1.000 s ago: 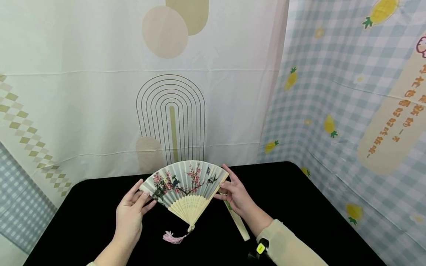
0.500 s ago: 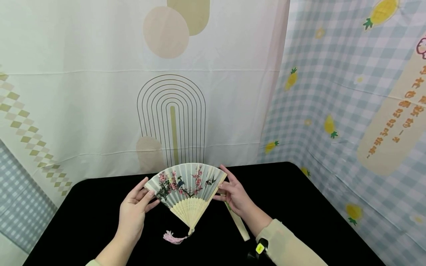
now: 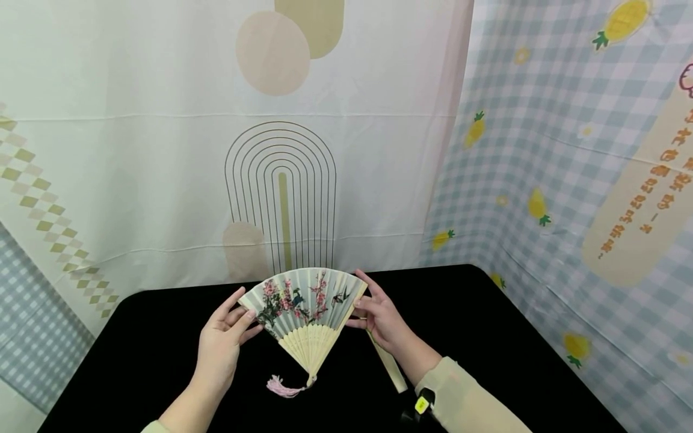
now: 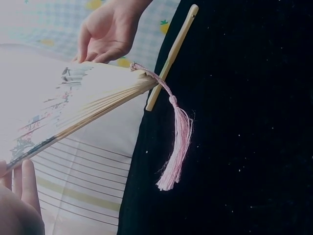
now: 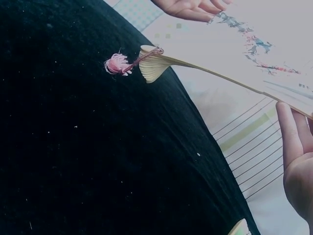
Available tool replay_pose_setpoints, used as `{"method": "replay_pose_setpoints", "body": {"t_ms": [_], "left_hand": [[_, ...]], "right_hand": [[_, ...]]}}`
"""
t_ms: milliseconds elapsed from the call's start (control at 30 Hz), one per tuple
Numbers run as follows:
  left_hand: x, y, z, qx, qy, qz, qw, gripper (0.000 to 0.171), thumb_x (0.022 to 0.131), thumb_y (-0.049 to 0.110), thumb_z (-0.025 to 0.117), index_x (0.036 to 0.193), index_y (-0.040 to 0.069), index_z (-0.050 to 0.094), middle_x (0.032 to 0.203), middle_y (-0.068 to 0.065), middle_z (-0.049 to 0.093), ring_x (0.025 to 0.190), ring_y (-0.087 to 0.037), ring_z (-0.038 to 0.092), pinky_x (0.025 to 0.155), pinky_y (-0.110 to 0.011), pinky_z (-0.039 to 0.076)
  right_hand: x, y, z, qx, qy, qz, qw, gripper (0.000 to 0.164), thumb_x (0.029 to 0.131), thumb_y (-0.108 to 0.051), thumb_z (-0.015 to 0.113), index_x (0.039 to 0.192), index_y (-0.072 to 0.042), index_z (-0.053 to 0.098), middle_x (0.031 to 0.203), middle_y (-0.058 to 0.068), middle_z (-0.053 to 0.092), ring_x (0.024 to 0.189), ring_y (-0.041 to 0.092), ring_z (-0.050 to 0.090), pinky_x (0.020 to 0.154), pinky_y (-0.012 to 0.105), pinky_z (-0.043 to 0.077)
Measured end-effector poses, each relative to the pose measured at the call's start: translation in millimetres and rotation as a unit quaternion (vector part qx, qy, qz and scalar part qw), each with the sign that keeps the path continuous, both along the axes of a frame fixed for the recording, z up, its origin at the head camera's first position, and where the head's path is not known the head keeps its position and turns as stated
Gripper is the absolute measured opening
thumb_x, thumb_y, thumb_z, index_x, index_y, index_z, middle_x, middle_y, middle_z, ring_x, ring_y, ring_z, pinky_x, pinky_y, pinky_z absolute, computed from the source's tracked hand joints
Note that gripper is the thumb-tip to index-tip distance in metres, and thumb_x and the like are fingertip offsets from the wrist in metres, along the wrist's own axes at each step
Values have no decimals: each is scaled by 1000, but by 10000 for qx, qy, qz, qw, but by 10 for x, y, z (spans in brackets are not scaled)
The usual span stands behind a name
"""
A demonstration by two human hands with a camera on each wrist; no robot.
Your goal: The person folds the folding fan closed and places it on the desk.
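Observation:
A spread folding fan point(image 3: 311, 294), white with pink blossoms and birds, is held up over the black table by both hands. Its pale ribs point(image 3: 310, 346) meet at the bottom, where a pink tassel point(image 4: 177, 147) hangs. My left hand point(image 3: 219, 346) pinches the fan's left outer edge between thumb and fingers. At the opposite edge, my right hand point(image 3: 385, 319) holds the outer rib, thumb in front. Below the right hand lies a slim pale stick-like thing point(image 3: 391, 367) with a bit of green; its far end is hidden behind that hand.
The black tabletop point(image 3: 146, 361) has a rounded back edge close to a white printed curtain point(image 3: 379, 180). A blue checked curtain with pineapples point(image 3: 541, 150) runs along the right side. A dark strap with a yellow tag point(image 3: 423, 404) sits at the right sleeve.
The fan's spread has narrowed somewhat, and its top edge sits slightly lower. My left hand has shifted right with the fan's left edge; the right hand has moved only slightly left.

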State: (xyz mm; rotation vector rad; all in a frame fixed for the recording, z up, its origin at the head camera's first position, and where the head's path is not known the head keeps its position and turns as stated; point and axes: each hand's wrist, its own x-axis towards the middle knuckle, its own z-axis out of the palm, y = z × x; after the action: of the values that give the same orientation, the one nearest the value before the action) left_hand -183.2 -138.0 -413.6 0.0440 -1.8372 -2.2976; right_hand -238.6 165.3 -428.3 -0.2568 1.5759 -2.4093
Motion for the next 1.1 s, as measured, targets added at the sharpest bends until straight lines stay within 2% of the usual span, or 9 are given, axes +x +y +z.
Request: {"method": "replay_pose_setpoints", "body": {"t_ms": [167,467,633,833,1100], "left_hand": [[12,26,11,-6,83,-3,10000,55,97,6,64,149,9,45,107,8,71,97,-10,68,78,-30,60],[0,67,5,3,164,-27,9999,55,97,8,64,148,10,46,107,7,72,88,-13,69,75,-31,61],[-23,83,-21,-98,116,-37,9999,55,97,8,64,149,12,46,108,7,71,88,-13,69,76,-33,61],[-49,110,-36,-136,78,-62,9999,55,97,9,65,148,14,48,108,7,72,89,-14,69,76,-34,61],[-39,131,-10,-223,61,-128,9997,55,97,8,65,148,14,48,105,7,72,86,-12,68,75,-32,61]], "right_hand": [[5,-4,5,-7,-8,12,10000,75,98,7,45,159,-30,23,143,20,51,99,24,71,75,38,61],[-3,-1,15,70,32,125,9999,76,98,7,46,160,-27,19,144,21,50,100,24,70,75,38,61],[8,-17,31,117,-10,171,9998,76,96,5,49,159,-29,23,134,17,59,97,24,71,76,40,61],[22,-31,38,66,21,236,9997,76,97,6,48,159,-29,22,120,10,67,93,23,71,74,38,62],[26,-39,36,-35,105,355,9993,77,96,7,48,159,-27,23,118,10,68,91,22,71,71,36,62]]}}
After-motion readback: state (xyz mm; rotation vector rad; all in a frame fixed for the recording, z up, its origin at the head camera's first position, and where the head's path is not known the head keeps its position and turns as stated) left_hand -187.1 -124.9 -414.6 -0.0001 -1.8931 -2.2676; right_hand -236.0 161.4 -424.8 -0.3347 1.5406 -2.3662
